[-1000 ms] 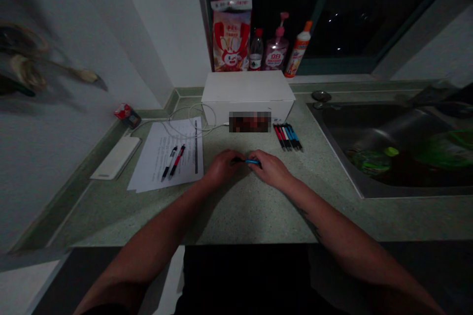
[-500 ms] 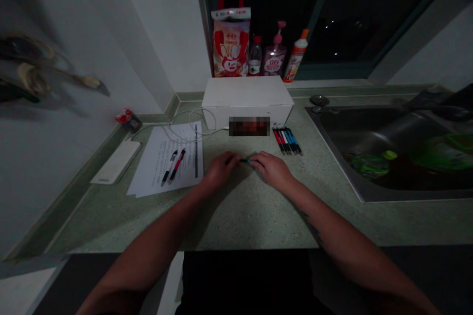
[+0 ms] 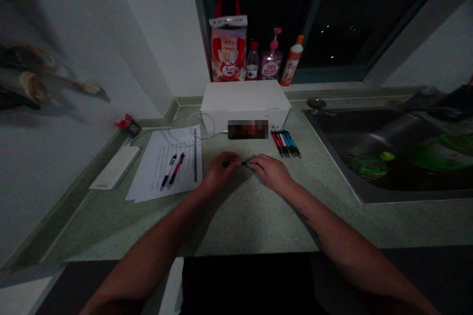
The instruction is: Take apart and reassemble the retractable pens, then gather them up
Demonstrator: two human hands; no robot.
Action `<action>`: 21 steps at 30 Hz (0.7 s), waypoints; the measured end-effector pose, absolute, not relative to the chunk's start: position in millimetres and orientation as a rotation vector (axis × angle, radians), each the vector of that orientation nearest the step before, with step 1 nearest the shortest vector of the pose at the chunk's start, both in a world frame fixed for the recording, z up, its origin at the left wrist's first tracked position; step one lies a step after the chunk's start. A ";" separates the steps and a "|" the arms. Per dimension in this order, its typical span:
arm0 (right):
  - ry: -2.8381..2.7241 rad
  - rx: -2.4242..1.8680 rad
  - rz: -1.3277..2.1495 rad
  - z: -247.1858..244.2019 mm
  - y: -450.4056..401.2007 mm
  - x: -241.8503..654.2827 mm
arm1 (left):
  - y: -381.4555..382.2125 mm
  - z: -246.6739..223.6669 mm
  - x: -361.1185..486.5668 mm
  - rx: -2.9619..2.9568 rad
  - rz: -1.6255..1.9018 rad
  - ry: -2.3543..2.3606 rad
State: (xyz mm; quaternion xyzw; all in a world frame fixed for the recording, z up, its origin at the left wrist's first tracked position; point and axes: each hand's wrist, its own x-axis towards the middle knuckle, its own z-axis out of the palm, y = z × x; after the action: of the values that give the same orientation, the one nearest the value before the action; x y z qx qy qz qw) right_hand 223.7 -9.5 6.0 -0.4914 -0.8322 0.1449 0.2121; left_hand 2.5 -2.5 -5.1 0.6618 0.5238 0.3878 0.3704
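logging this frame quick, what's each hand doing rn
Left hand: closed, fingers pinching one end of a blue-and-black pen.
Right hand: closed, fingers on the pen's blue part.

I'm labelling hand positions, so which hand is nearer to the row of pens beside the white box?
Right. The right hand is just in front of the row of pens; the left hand is farther off, toward the printed sheets.

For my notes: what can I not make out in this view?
Head view:
Black-blue pen: partly covered by left hand and right hand.
Printed white papers: text too small, blurred.
Dark object before white cardboard box: pixelated.
Steel sink: cut off by right edge.
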 end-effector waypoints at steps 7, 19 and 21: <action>-2.290 -1.339 0.389 3.6 -9.3 224.0 | -4.1 -4.4 4.1 1.654 1.010 1.376; -2.285 -1.340 0.407 4.2 -10.3 224.0 | -3.3 -7.0 2.2 1.731 0.948 1.375; -2.283 -1.329 0.432 2.3 -9.7 224.4 | -3.3 -6.2 1.8 1.738 0.920 1.374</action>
State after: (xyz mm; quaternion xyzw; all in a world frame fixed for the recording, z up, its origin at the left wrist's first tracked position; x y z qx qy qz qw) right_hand 224.4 -9.7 2.3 -0.4832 -0.8299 0.1571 0.2305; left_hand 1.8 -3.3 -6.2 0.6751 0.5338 0.3573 0.3629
